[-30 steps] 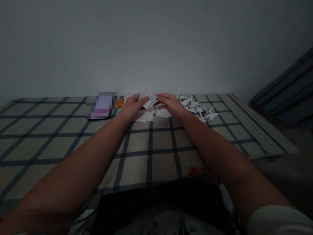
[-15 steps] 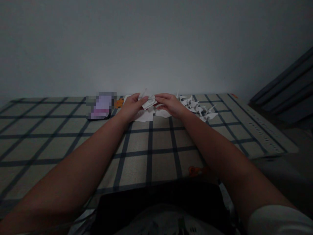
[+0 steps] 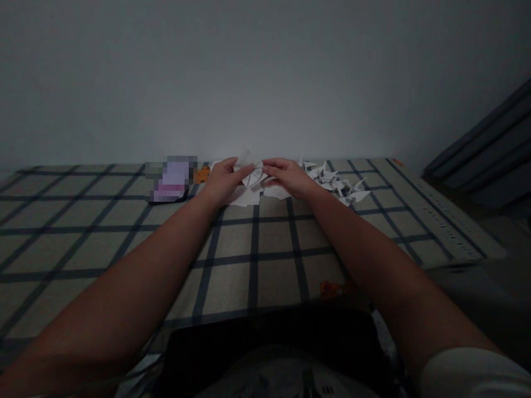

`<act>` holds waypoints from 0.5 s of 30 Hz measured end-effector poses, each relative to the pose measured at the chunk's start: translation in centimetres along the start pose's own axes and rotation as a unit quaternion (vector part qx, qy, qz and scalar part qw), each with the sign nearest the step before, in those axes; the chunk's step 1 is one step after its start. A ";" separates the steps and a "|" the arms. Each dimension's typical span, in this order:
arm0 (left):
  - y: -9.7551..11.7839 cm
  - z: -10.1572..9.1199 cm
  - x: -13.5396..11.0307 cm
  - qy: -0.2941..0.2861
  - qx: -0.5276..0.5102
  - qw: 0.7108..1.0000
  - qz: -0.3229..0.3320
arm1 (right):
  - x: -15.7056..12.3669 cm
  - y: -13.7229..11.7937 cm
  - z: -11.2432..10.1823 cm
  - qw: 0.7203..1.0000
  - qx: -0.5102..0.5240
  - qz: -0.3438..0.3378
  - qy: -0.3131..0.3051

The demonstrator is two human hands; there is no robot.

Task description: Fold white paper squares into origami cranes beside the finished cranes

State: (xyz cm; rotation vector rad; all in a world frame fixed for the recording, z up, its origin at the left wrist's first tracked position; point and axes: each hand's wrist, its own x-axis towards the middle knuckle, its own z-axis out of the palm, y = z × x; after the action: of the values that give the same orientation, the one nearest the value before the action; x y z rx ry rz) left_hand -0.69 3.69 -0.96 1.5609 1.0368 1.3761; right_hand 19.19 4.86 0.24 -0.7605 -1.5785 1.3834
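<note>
A partly folded piece of white paper is held between my two hands, above the checked tablecloth. My left hand pinches it from the left, thumb lying across the near face. From the right, the fingertips of my right hand grip its edge. Pale flaps stick up blurred behind the left thumb. Flat white paper sheets lie on the cloth beneath both hands. Beside my right hand is a pile of folded paper cranes.
A pixelated phone-like thing with a lilac screen lies left of my hands, near an orange patch. The checked tablecloth covers the table, with a grey wall behind. Dark draped fabric hangs at right.
My left thumb has slid slightly right across the folded paper, and the paper's flaps have shifted. My right hand stays almost in place.
</note>
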 end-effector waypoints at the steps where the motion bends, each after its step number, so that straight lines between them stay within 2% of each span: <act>1: 0.0 0.0 0.0 0.001 -0.004 1.000 -0.002 | 0.1 0.1 0.0 1.000 0.005 -0.001 -0.001; 8: 0.9 0.1 -0.5 0.014 0.052 0.999 0.008 | 0.6 1.0 -0.6 1.000 0.020 -0.002 -0.021; 15: 1.4 0.3 -0.7 0.024 0.054 0.998 0.018 | -0.2 -0.2 -0.3 0.998 0.046 0.006 -0.032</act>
State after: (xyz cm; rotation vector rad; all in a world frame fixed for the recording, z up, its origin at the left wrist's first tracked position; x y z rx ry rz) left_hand -0.36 2.58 0.07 1.6408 1.1332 1.4080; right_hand 19.60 4.77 0.37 -0.6777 -1.5497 1.4928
